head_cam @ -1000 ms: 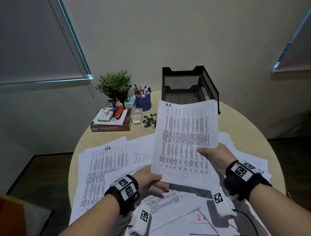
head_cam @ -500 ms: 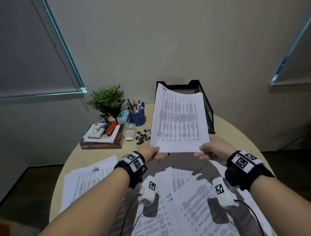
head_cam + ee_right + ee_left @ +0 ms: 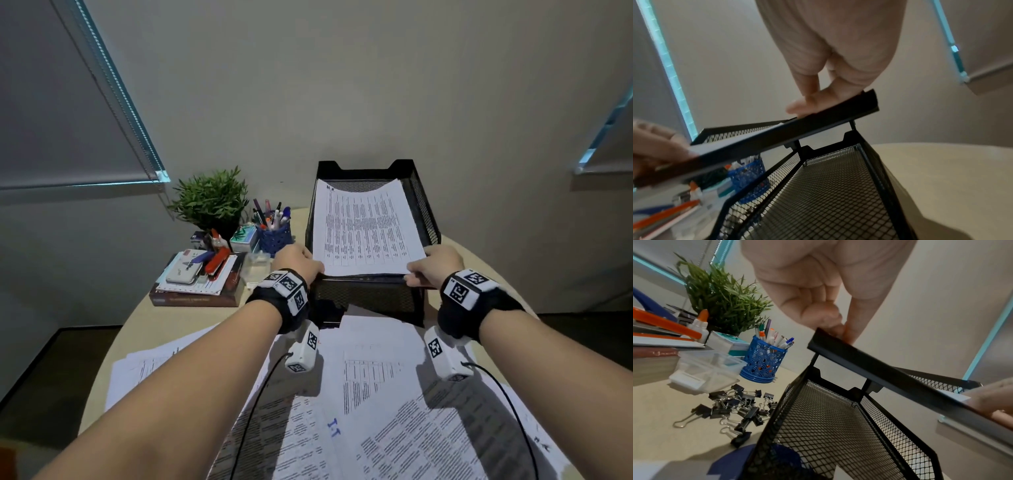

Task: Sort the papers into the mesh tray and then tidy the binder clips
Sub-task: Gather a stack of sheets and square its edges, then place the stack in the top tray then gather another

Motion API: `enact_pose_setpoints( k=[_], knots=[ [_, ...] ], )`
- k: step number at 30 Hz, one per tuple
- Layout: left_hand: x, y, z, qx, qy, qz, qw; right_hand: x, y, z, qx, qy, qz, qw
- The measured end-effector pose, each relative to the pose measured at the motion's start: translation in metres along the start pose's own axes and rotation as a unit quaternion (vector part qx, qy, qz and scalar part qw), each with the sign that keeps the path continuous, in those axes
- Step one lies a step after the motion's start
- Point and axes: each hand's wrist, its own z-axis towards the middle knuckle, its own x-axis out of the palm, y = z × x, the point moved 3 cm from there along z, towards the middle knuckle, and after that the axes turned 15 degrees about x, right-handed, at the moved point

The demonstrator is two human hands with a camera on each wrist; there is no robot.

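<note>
Far to the left of the left hand's fingers a potted plant (image 3: 210,200) stands at the back of the worktop (image 3: 137,329), with a stack of books and a stapler (image 3: 197,274) in front of it. Nearer those fingers, still on their left, are a blue pen cup (image 3: 274,234) and a clear plastic box (image 3: 707,371); below them, in the left wrist view, a loose heap of black binder clips (image 3: 735,407) lies on the worktop beside the mesh tray (image 3: 424,212).

The left hand (image 3: 298,262) pinches the near left corner of the printed sheet (image 3: 366,228) at the tray's front rim, thumb and fingers (image 3: 826,316) curled together. The sheet stretches away from both hands into the tray's upper tier, its far end bowed upward. The right hand (image 3: 435,265) grips the near right corner, fingers (image 3: 812,99) narrow on the paper just above the rim.

Beneath both wrists, nearer the person than the fingers, more printed papers (image 3: 376,411) lie scattered and overlapping across the worktop.
</note>
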Motion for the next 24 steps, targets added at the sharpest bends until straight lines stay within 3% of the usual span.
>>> enact_pose_setpoints(
  k=[3, 6, 9, 13, 17, 22, 24],
  knots=[
    [0.000, -0.002, -0.001, 0.011, -0.002, 0.036, 0.999, 0.002, 0.002, 0.001, -0.025, -0.061, -0.088, 0.994],
    [-0.001, 0.003, -0.003, 0.002, -0.012, 0.025, 1.000, 0.000, 0.004, -0.011, -0.088, -0.138, -0.235, 0.958],
    [-0.005, 0.011, -0.009, -0.001, -0.021, -0.004, 1.000, -0.006, 0.002, -0.029, -0.142, -0.149, -0.281, 0.937],
    [-0.005, 0.021, -0.035, 0.003, -0.016, -0.098, 0.995, -0.013, -0.016, -0.057, -0.175, -0.139, -0.233, 0.947],
    [0.004, 0.044, -0.076, -0.006, 0.026, -0.151, 0.988, -0.013, -0.052, -0.082, -0.159, -0.115, -0.207, 0.958],
    [0.026, 0.082, -0.141, -0.031, 0.148, -0.167, 0.974, 0.012, -0.123, -0.110, -0.106, -0.007, -0.208, 0.972],
    [0.031, 0.100, -0.160, -0.015, 0.181, -0.122, 0.976, 0.024, -0.151, -0.121, -0.090, 0.022, -0.215, 0.972]
  ],
)
